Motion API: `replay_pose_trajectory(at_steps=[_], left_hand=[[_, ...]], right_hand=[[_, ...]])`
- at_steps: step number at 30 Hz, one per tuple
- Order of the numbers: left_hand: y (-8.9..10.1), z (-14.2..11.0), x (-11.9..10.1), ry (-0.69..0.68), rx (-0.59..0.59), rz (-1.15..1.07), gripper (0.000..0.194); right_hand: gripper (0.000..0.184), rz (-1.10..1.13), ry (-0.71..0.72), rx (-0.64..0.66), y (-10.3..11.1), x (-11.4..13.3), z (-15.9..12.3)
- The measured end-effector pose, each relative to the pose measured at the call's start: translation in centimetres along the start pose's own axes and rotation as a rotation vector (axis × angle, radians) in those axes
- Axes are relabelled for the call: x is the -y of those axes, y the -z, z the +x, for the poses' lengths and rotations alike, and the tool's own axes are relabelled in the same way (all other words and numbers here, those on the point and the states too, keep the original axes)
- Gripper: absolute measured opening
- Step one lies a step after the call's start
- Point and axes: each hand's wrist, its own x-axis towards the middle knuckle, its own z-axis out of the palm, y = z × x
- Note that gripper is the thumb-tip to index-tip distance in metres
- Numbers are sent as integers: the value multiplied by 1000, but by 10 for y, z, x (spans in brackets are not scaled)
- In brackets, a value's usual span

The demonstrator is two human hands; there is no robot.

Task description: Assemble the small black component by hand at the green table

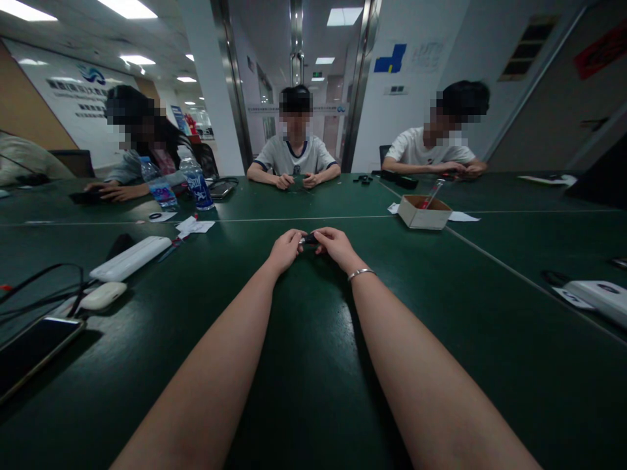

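Both my arms reach out over the dark green table [304, 365]. Between the fingertips is a small black object with a shiny metallic end [309, 239], too small in view to name its kind. My left hand [285, 251] pinches the metallic end at its left side. From the other side, my right hand [337, 247] grips the black part with thumb and fingers. The object is held level, close to the tabletop; whether it touches the table I cannot tell. Fingers partly cover both ends. A silver bracelet [361, 273] circles my right wrist.
An open box [424, 214] holding a red-tipped item stands right of my hands. Leftward are bottles [196, 183], paper slips [194, 226], a white power bank [131, 258], cables and a phone [36, 349]. A white device [600, 299] lies far right. Several people sit across the table.
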Motion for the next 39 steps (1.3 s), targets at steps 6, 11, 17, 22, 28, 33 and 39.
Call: replay_pose_trajectory(at_steps=[6, 11, 17, 22, 28, 33, 39], left_hand=[[1, 2, 4, -27, -1, -6, 24], [2, 4, 10, -69, 5, 16, 27], [4, 2, 6, -46, -28, -14, 34], [4, 0, 3, -24, -50, -44, 36], [5, 0, 4, -17, -36, -46, 36], [5, 1, 5, -19, -32, -39, 36], [5, 1, 6, -10, -18, -50, 36]], right_hand=[[7, -1, -6, 1, 1, 4, -4], [25, -4, -27, 42, 0, 8, -7], [17, -15, -75, 88, 1, 10, -6], [52, 40, -46, 176, 6, 12, -8], [21, -61, -68, 132, 5, 9, -6], [44, -13, -52, 119, 5, 9, -5], [27, -65, -25, 122, 6, 5, -4]])
